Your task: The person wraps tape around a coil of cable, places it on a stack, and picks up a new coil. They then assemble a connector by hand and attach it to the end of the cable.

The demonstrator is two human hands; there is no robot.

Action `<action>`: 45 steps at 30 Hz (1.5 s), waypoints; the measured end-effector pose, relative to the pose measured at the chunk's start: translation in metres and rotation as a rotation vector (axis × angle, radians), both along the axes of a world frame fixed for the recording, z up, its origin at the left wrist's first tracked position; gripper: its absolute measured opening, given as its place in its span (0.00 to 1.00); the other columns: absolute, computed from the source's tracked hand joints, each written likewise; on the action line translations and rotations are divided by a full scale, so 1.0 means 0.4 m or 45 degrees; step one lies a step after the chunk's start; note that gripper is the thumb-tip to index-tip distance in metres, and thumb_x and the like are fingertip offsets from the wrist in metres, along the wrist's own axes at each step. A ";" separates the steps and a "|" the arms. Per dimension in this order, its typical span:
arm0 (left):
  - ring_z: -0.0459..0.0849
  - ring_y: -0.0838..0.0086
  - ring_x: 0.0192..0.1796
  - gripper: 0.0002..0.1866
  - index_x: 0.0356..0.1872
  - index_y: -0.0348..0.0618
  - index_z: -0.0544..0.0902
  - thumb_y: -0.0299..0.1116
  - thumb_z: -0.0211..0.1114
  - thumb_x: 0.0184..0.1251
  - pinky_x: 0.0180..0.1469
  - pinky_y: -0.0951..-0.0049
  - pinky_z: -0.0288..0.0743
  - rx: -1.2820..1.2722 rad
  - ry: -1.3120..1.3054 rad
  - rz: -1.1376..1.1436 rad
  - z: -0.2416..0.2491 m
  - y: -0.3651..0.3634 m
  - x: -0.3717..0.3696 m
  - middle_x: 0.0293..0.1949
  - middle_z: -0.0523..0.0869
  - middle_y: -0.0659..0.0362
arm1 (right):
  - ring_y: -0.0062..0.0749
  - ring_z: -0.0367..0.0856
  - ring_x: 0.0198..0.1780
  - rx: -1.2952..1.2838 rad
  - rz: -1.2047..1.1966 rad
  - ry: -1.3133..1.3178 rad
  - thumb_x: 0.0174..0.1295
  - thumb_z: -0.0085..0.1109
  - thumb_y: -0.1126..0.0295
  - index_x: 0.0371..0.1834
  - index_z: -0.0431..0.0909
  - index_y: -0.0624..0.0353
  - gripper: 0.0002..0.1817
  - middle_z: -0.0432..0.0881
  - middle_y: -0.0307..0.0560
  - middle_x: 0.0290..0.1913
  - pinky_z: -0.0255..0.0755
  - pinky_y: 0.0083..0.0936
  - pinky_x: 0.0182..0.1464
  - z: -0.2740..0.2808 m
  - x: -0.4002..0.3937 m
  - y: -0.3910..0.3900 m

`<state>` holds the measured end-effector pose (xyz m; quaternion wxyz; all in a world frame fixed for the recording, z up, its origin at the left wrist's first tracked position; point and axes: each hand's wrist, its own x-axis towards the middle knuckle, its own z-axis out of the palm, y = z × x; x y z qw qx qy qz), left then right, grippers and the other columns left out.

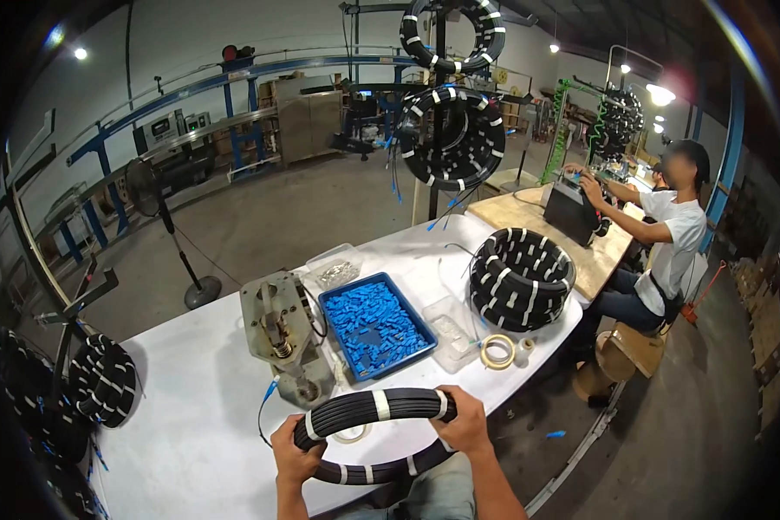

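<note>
A coil of black cable [342, 416], bound with white tape bands, is held tilted above the near edge of the white table. My left hand [296, 451] grips its left side and my right hand [465, 422] grips its right side, fingers wrapped round the bundle. A cable end with a blue connector [271, 387] sticks out beyond my left hand. Past the coil stands a metal bench press [277, 325], with a blue tray [374, 375] of small blue connector parts beside it. Partly visible through the coil's opening is a roll of pale tape [353, 433].
More taped coils [522, 282] are stacked on the table's right, near tape rolls [497, 352] and a clear plastic box [450, 336]. Other coils hang on a rack [438, 204] behind and at the left [102, 381]. A co-worker [667, 230] sits at the right bench.
</note>
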<state>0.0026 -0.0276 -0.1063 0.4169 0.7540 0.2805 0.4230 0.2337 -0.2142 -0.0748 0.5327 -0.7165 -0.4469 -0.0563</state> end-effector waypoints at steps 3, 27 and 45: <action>0.84 0.70 0.30 0.19 0.38 0.36 0.82 0.24 0.72 0.38 0.39 0.72 0.78 -0.052 -0.001 -0.001 0.004 -0.001 0.001 0.28 0.86 0.55 | 0.49 0.86 0.38 0.029 0.003 0.021 0.44 0.74 0.74 0.43 0.81 0.61 0.20 0.85 0.54 0.36 0.79 0.33 0.41 -0.002 -0.002 0.001; 0.82 0.80 0.37 0.18 0.41 0.35 0.80 0.22 0.73 0.48 0.45 0.78 0.75 -0.286 -0.225 0.011 -0.030 -0.079 -0.020 0.36 0.85 0.61 | 0.21 0.83 0.37 0.170 -0.051 0.588 0.49 0.72 0.79 0.46 0.79 0.65 0.20 0.85 0.44 0.34 0.76 0.20 0.41 -0.122 -0.002 -0.094; 0.79 0.81 0.27 0.20 0.40 0.36 0.78 0.13 0.71 0.43 0.33 0.78 0.73 -0.974 -0.293 -0.429 -0.037 -0.248 0.283 0.27 0.81 0.63 | 0.38 0.63 0.64 0.537 -1.142 0.286 0.48 0.77 0.52 0.68 0.56 0.57 0.49 0.63 0.50 0.66 0.62 0.38 0.63 -0.244 -0.025 -0.478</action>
